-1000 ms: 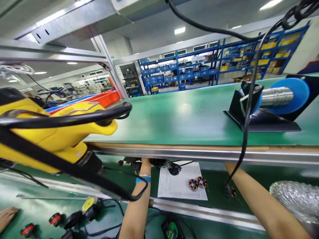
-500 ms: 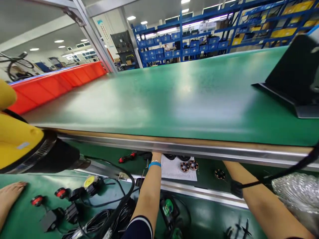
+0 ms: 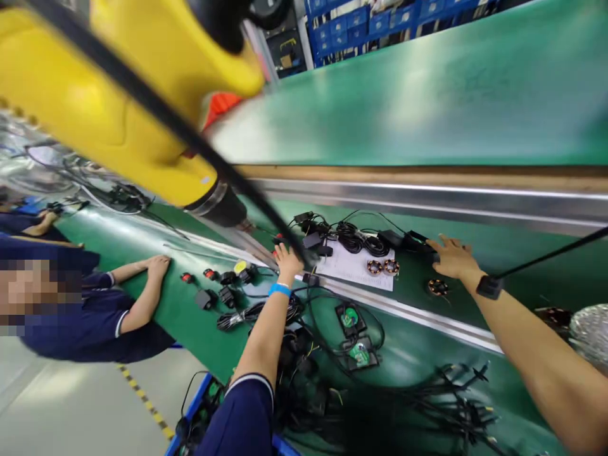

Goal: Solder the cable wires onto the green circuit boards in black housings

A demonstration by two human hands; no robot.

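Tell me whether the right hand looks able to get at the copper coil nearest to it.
Probably yes: the right hand is open near that coil, and nothing visible lies between them.

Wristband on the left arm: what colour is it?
The wristband is blue; the head view shows it best.

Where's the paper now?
In the head view, the paper lies right of centre, between the left hand and right hand, with two coils at its right end.
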